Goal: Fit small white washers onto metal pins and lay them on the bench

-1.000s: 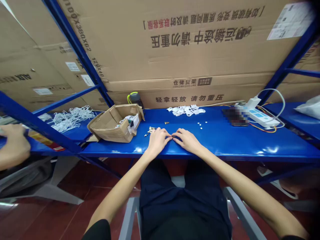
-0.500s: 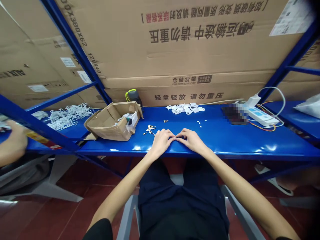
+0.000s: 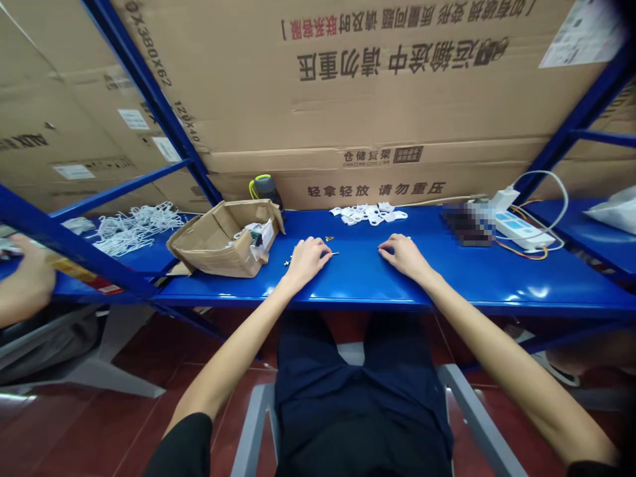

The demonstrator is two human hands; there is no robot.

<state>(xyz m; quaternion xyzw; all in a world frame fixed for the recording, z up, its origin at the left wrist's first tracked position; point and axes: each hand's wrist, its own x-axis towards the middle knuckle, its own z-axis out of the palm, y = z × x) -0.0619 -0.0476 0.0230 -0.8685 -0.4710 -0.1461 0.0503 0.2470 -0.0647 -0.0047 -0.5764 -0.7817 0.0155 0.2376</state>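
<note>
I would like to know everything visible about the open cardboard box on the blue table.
The box looks like brown cardboard, creased, with uneven, bent walls and an open top. It stands upright on the blue table, to the left of the left hand, which does not touch it. White pieces lie inside its right end; much of its floor is hidden.

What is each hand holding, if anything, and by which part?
The left hand pinches a small thin piece near one end; whether the right hand holds anything is unclear.
</note>
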